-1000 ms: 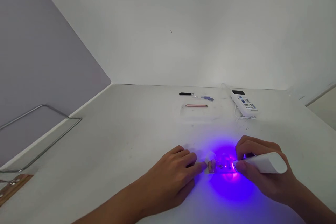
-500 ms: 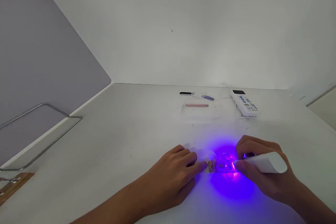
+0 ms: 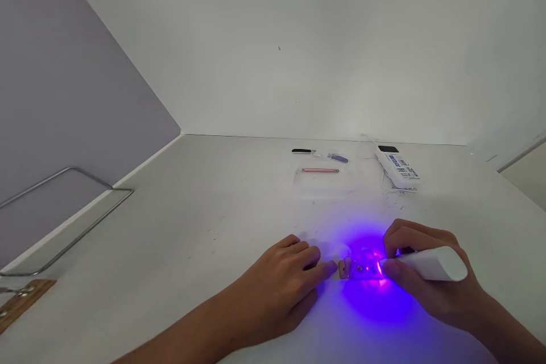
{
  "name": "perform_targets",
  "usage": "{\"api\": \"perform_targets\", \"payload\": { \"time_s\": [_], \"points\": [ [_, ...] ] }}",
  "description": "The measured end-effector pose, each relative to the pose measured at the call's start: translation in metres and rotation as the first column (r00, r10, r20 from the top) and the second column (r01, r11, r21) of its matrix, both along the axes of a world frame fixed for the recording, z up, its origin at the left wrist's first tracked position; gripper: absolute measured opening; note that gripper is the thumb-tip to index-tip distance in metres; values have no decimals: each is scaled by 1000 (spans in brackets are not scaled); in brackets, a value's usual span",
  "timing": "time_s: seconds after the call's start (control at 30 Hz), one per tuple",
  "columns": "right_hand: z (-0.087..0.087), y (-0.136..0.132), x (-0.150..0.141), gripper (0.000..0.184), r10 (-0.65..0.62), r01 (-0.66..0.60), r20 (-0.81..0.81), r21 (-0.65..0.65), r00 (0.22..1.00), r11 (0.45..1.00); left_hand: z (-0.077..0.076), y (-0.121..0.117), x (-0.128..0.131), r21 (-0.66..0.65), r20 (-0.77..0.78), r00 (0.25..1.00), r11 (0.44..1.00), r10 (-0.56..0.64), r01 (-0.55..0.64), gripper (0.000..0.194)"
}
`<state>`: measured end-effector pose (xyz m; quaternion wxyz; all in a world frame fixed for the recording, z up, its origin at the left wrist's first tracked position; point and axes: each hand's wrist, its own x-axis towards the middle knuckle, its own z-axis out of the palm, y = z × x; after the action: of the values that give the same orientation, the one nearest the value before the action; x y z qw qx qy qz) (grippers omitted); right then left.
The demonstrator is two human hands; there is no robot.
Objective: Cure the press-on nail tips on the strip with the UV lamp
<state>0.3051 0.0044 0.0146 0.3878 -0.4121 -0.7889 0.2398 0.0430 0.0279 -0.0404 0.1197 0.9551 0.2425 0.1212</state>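
My right hand (image 3: 430, 273) is closed around a white handheld UV lamp (image 3: 430, 264), its lit end pointing left and low over the table. Violet light falls on a small clear strip (image 3: 362, 269) with several tiny shiny bits; its right end lies in glare. A brownish piece (image 3: 342, 269) sits at the strip's left end. My left hand (image 3: 290, 284) rests on the table, index finger stretched toward that piece and the other fingers loosely bent. The fingertip is at its left edge; whether it presses on it I cannot tell. Nothing shows within the left fingers.
Farther back lie a pink pen-like stick (image 3: 319, 170), a dark-handled tool (image 3: 302, 151) and a bluish-grey-ended one (image 3: 339, 158). A white labelled device (image 3: 398, 168) with a cable is right of them. A bent metal wire frame (image 3: 89, 233) and a wooden piece (image 3: 28, 301) occupy the left edge.
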Motion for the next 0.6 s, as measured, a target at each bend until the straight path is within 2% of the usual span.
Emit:
{"api": "perform_targets", "payload": {
  "time_s": [0.6],
  "points": [
    [2, 1, -1, 22, 10, -10, -6, 34, 1000, 999, 1, 0, 1, 0, 2, 1000, 1000, 5, -5, 29]
  ]
}}
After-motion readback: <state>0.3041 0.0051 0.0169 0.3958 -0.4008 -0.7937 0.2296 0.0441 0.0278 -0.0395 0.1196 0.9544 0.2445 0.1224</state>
